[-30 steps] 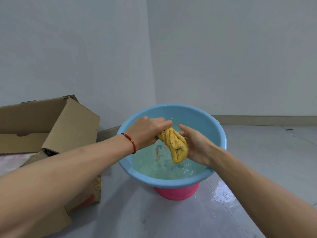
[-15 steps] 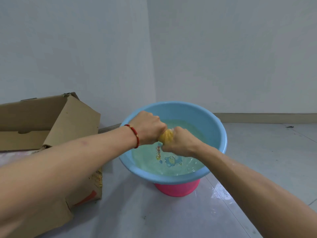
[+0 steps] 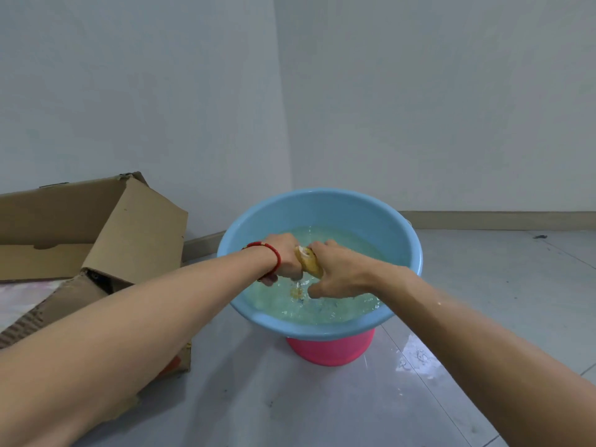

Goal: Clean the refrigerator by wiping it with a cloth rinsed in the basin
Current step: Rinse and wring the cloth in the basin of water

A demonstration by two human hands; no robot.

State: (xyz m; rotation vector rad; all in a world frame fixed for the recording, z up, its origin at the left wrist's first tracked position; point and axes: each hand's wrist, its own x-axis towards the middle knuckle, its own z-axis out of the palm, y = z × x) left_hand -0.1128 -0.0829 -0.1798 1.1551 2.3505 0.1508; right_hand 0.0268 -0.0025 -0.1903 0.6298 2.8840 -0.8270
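Observation:
A blue basin [image 3: 322,204] holding water sits on a pink base [image 3: 332,350] on the floor near the room's corner. Over the water, my left hand [image 3: 283,256] and my right hand [image 3: 335,272] both grip a twisted yellow cloth [image 3: 309,261]. Only a short piece of the cloth shows between the two fists. Water drips from it and the surface below is rippled. A red bracelet is on my left wrist. The refrigerator is not in view.
An open cardboard box [image 3: 106,227] lies on the floor to the left, close to the basin. A wet patch [image 3: 416,356] shines on the grey tiles right of the pink base. White walls meet in a corner behind the basin.
A second ago the cloth hung loose between my hands. Both hands have since closed tight on it, twisted it, and moved slightly lower over the water.

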